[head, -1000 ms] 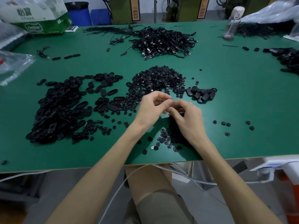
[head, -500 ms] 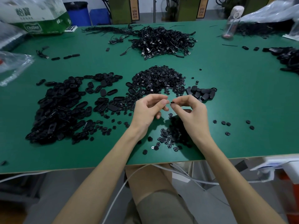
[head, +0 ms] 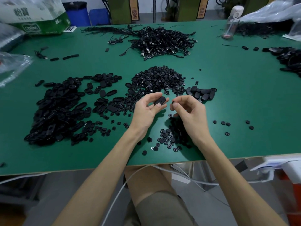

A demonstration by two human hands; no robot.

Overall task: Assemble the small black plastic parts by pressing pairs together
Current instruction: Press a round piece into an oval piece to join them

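Two parts held just apart
Left hand [head: 149,111] grips an oval shell [head: 160,100]; right hand [head: 191,115] pinches a small round piece [head: 173,103], mostly hidden by thumb and forefinger. Clear bag [head: 13,66] far left of the fingers: contents unclear.

- On the table [head: 244,95] we see the oval parts [head: 57,110] at the left.
- The round parts [head: 159,79] lie right of them.
- The cables [head: 162,41] lie behind both.

One oval shell [head: 160,100] is held by the left hand [head: 146,110], one round piece [head: 172,103] by the right hand [head: 191,114]; one bottle [head: 232,20] is seen.
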